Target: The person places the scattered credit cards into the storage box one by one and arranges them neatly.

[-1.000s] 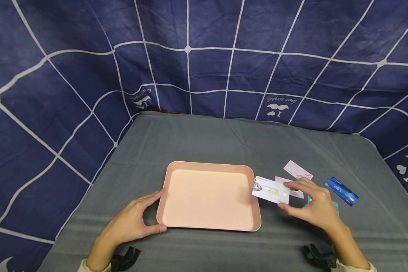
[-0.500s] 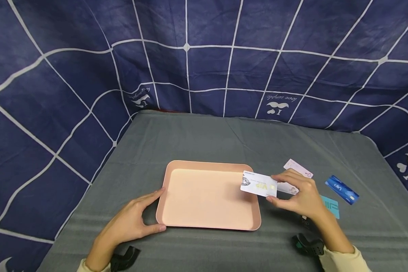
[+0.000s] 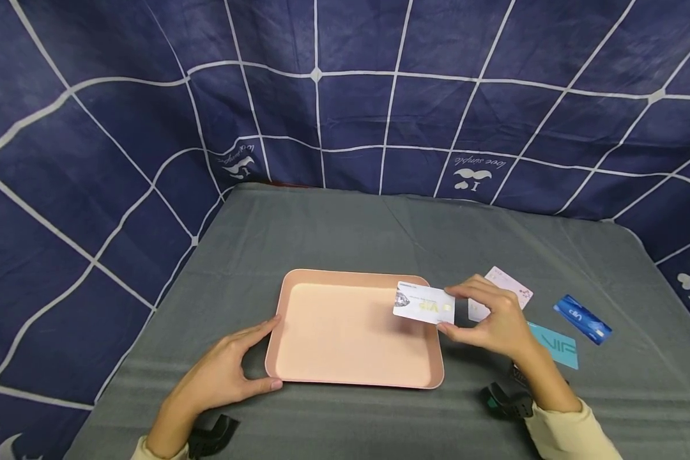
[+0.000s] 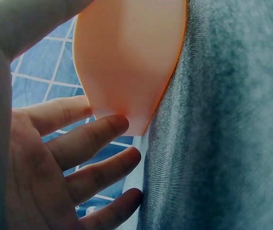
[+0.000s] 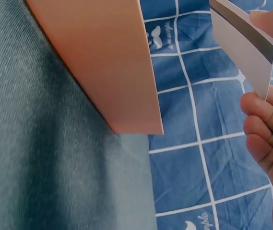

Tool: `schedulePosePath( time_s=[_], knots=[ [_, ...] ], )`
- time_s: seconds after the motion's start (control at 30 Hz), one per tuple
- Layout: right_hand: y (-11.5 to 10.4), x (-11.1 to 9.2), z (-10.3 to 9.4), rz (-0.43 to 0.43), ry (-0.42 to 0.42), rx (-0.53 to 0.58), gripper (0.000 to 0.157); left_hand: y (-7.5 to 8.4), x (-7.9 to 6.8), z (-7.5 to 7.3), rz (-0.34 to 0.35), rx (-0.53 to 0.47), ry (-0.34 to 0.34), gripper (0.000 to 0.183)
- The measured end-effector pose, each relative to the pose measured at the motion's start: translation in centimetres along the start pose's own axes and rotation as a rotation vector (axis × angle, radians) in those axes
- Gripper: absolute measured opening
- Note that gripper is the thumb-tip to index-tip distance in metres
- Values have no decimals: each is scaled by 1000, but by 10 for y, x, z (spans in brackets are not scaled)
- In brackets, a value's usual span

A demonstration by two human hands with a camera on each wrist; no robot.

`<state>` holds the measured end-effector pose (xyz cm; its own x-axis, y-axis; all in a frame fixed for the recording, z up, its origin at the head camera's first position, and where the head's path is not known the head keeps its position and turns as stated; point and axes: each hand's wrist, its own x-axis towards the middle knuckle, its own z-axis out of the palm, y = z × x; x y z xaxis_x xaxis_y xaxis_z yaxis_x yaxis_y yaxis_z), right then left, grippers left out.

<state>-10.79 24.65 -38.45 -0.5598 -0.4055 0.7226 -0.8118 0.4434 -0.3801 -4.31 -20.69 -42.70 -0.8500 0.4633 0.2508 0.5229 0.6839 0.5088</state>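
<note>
My right hand (image 3: pixel 491 319) pinches a white VIP card (image 3: pixel 424 303) by its right end, thumb below and fingers above. The card is held over the right rim of a shallow pink tray (image 3: pixel 353 377). Its dark-striped back shows in the right wrist view, where the card (image 5: pixel 244 45) stands above the level of the tray wall (image 5: pixel 102 72). My left hand (image 3: pixel 224 367) rests against the tray's left side, thumb at the front corner and index finger along the rim. In the left wrist view the fingers (image 4: pixel 93 143) are spread and fairly straight, with fingertips at the tray wall.
Right of the tray lie a pink card (image 3: pixel 512 284), a blue VIP card (image 3: pixel 582 319) and a teal card (image 3: pixel 554 345). Another pale card and a dark card are partly hidden by the right hand and arm. Grey cloth (image 3: pixel 333 230) covers the table; a blue gridded curtain (image 3: pixel 356 115) hangs behind.
The right hand has carried the white card leftward and slightly back, from beside the tray to over its right part. More of the teal card shows now. The left hand stays at the tray.
</note>
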Motion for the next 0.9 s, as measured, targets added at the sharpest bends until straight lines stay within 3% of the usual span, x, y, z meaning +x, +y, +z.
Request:
schedulePosePath(
  time_s=[0.3, 0.53, 0.9],
  knots=[
    [2, 10, 12, -23, 18, 7, 51, -1, 0, 1, 25, -13, 3, 94],
    [2, 19, 22, -43, 31, 28, 54, 0, 1, 0, -3, 1, -17, 95],
    [0, 35, 38, -70, 1, 103, 44, 1, 0, -1, -6, 0, -18, 95]
  ],
)
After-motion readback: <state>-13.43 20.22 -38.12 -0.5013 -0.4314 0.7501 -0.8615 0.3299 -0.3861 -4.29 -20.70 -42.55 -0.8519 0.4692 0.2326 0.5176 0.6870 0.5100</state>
